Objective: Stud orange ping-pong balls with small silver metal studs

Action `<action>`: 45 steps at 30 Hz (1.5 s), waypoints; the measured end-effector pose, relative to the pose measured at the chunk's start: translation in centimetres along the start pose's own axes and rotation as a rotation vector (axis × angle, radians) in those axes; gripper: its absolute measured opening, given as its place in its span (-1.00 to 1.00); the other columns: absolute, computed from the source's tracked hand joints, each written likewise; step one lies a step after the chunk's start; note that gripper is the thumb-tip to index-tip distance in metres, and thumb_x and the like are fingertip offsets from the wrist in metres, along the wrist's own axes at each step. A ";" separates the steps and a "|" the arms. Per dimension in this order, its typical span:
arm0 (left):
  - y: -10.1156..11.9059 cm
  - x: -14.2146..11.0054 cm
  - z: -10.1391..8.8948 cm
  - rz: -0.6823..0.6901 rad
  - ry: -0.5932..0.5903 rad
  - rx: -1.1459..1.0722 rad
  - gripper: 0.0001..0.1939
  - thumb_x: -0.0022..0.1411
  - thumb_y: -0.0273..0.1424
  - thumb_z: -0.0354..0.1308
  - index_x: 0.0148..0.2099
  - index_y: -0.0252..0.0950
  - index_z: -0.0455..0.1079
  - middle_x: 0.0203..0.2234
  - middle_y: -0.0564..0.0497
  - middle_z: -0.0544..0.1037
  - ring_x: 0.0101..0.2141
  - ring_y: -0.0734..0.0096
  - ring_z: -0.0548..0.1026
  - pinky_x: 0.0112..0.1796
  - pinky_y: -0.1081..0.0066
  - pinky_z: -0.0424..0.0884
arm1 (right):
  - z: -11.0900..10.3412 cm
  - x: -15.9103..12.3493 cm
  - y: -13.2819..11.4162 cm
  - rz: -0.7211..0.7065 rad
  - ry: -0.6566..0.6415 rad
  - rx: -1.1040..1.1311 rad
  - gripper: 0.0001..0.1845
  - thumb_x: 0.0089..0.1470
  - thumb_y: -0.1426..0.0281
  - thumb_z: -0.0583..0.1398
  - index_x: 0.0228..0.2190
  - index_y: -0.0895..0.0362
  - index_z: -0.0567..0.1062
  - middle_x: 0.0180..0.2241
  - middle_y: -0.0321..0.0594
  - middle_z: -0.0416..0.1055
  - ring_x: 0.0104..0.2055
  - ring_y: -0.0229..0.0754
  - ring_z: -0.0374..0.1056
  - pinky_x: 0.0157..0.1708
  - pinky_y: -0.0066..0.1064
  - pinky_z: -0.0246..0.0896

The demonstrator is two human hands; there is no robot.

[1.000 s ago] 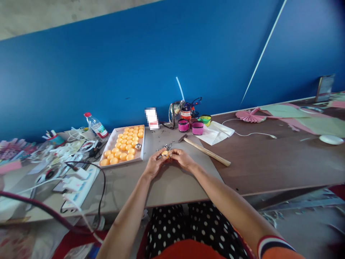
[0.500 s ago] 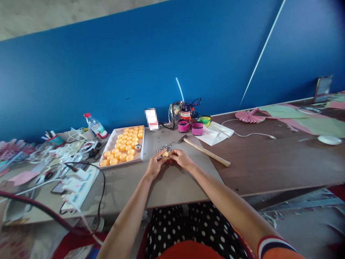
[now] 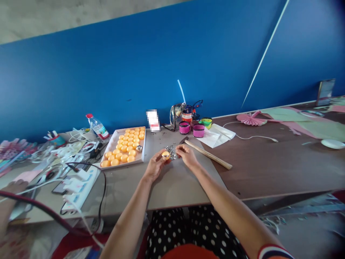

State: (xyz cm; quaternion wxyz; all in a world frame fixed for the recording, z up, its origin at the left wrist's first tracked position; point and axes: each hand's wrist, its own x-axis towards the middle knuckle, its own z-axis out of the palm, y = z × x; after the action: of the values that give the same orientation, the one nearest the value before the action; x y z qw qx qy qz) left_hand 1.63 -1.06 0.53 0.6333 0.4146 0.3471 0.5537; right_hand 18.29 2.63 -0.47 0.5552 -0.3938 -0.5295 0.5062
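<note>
My left hand (image 3: 156, 163) grips an orange ball (image 3: 165, 155) between thumb and fingers. The ball looks like a ping-pong ball, with shiny silver bits on its surface. Just beyond it, a loose pile of small silver metal pieces (image 3: 170, 151) lies on the grey board. To the right of that pile, my right hand (image 3: 187, 155) has its thumb and fingertips pinched together, apart from the ball; whatever they hold is too small to make out. A shallow white tray (image 3: 143, 153) of orange balls sits to the left, with one silver-covered ball (image 3: 139, 148) at its right side.
A hammer (image 3: 208, 154) lies to the right. Behind it are pink wristband-like rolls (image 3: 198, 130) and white paper (image 3: 221, 135). Leftward stand a bottle (image 3: 98, 127) and a power strip (image 3: 81, 190) with trailing cables. Another person's hand (image 3: 16, 187) is at the far left.
My right hand has come off the ball and moved right, beside the metal pieces. My left hand still holds the ball. Another person's hand has appeared at the far left.
</note>
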 end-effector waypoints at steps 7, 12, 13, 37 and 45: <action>0.9 -0.5 0.0 -0.027 -0.020 -0.080 -0.52 -0.03 -0.43 0.29 0.00 -0.27 0.36 -0.28 -0.03 0.52 -0.40 0.46 0.50 -0.28 0.41 0.39 | -2.1 0.4 1.7 -0.301 0.131 -0.668 -0.84 -0.05 0.45 0.04 -0.51 0.12 0.42 -0.41 -0.18 0.42 -0.30 -0.17 0.30 -0.23 -0.38 0.15; 1.1 -0.5 -0.1 -0.010 -0.029 -0.133 -0.56 0.01 -0.40 0.26 -0.01 -0.27 0.35 -0.27 -0.06 0.52 -0.41 0.47 0.49 -0.33 0.43 0.39 | -2.0 0.4 2.3 -0.318 0.168 -0.763 -0.80 -0.01 0.47 0.01 -0.45 0.12 0.43 -0.39 -0.17 0.41 -0.30 -0.18 0.31 -0.24 -0.41 0.17; 1.1 -0.5 -0.1 -0.006 -0.026 -0.140 -0.55 0.02 -0.39 0.25 0.00 -0.27 0.34 -0.27 -0.07 0.52 -0.41 0.47 0.48 -0.33 0.43 0.39 | -2.0 0.4 2.4 -0.314 0.177 -0.775 -0.79 -0.01 0.48 0.00 -0.44 0.12 0.43 -0.39 -0.17 0.41 -0.30 -0.18 0.31 -0.24 -0.41 0.17; 1.4 -0.2 -0.5 0.027 0.013 -0.159 -0.61 0.04 -0.30 0.22 -0.06 -0.27 0.34 -0.37 -0.05 0.51 -0.55 0.58 0.40 -0.52 0.52 0.31 | -2.0 0.4 2.5 -0.316 0.221 -0.813 -0.75 -0.02 0.49 0.00 -0.33 0.14 0.44 -0.31 -0.11 0.43 -0.28 -0.15 0.32 -0.24 -0.38 0.18; 1.2 -0.4 -0.5 0.075 -0.060 -0.164 -0.67 0.03 -0.32 0.23 -0.12 -0.26 0.34 -0.29 -0.06 0.50 -0.50 0.55 0.41 -0.43 0.47 0.32 | -2.4 0.6 2.9 -0.397 0.252 -0.821 -0.73 0.02 0.47 -0.03 -0.29 0.17 0.43 -0.31 -0.10 0.42 -0.25 -0.14 0.32 -0.21 -0.37 0.18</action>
State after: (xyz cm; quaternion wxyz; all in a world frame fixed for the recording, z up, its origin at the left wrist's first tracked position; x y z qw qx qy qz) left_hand 0.61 -1.32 1.39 0.6542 0.3904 0.2656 0.5907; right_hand 20.19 3.92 -3.49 0.4995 -0.5301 -0.6795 0.0873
